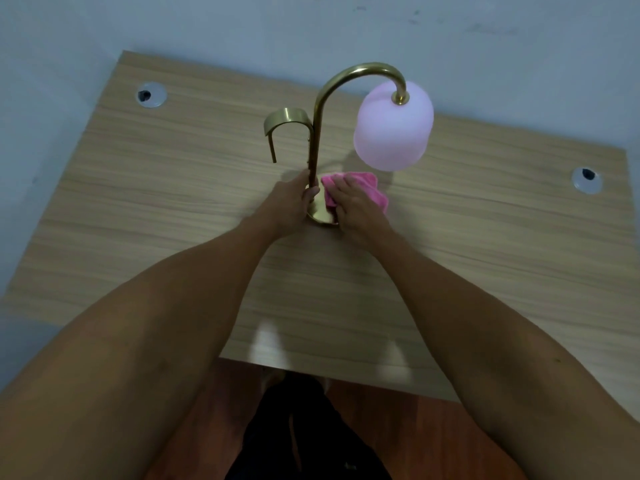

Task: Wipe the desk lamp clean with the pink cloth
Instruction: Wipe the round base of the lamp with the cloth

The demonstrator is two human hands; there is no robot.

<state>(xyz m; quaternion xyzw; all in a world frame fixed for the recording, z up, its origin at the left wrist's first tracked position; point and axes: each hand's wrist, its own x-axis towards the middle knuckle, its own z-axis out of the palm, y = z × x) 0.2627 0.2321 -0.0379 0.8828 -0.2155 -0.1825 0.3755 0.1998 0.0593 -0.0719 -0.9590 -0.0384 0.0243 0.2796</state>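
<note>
A brass desk lamp (pixel 317 133) stands upright at the middle of the wooden desk (pixel 173 202), with a curved neck, a leaf-shaped side arm and a pale pink shade (pixel 393 129) hanging to the right. Its round brass base (pixel 320 211) shows between my hands. My left hand (pixel 289 202) grips the foot of the stem at the base. My right hand (pixel 353 202) presses the pink cloth (pixel 372 187) flat onto the right side of the base. Part of the cloth is hidden under my fingers.
Two round cable grommets sit in the desk, one at the far left (pixel 150 94) and one at the right (pixel 587 180). A pale wall (pixel 311 22) runs behind the desk. My legs in dark shorts (pixel 304 438) and a reddish floor show below the near edge.
</note>
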